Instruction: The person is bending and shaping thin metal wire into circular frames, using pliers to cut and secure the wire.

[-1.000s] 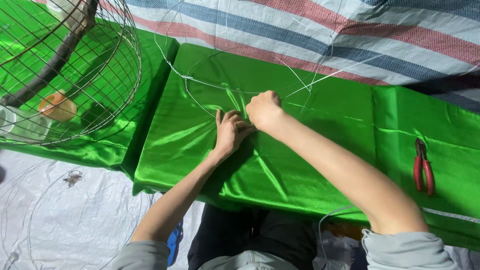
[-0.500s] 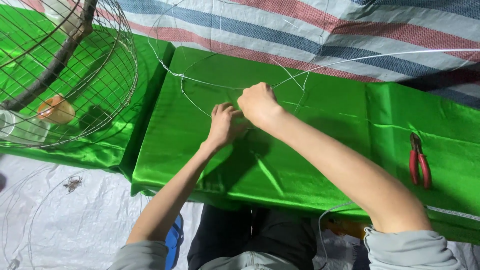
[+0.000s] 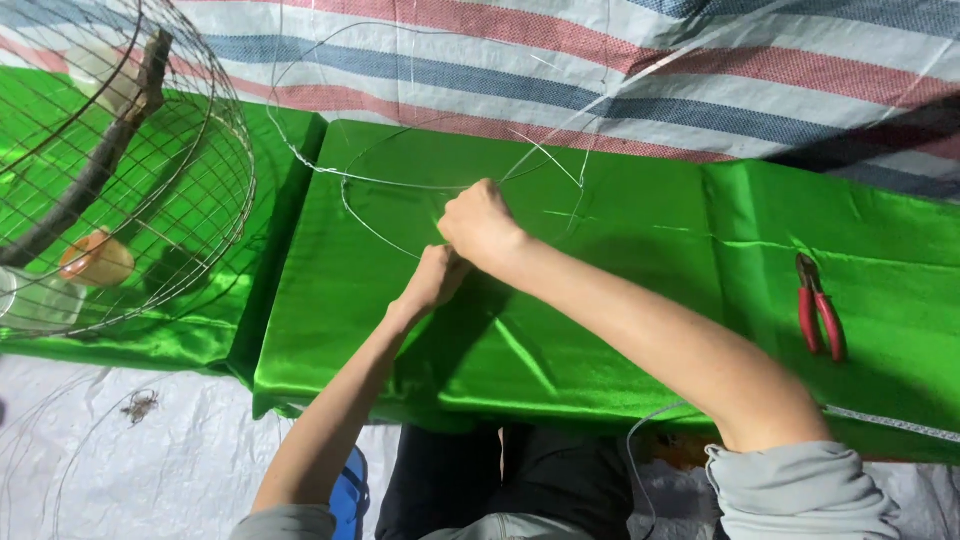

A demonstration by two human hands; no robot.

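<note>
Green cloth [image 3: 620,300] bears pliers [image 3: 820,310], wire cage [image 3: 120,170] beside

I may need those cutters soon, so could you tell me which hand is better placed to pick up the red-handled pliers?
Probably the right hand: the red-handled pliers lie on the green satin cloth on its side.

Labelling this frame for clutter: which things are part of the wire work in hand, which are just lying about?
In use:
- left hand and right hand, both closed on the wire
- wire, thin loops over the green cloth
- green cloth, the work surface

Lying about:
- red pliers, untouched on the cloth
- wire cage
- striped tarp
</note>
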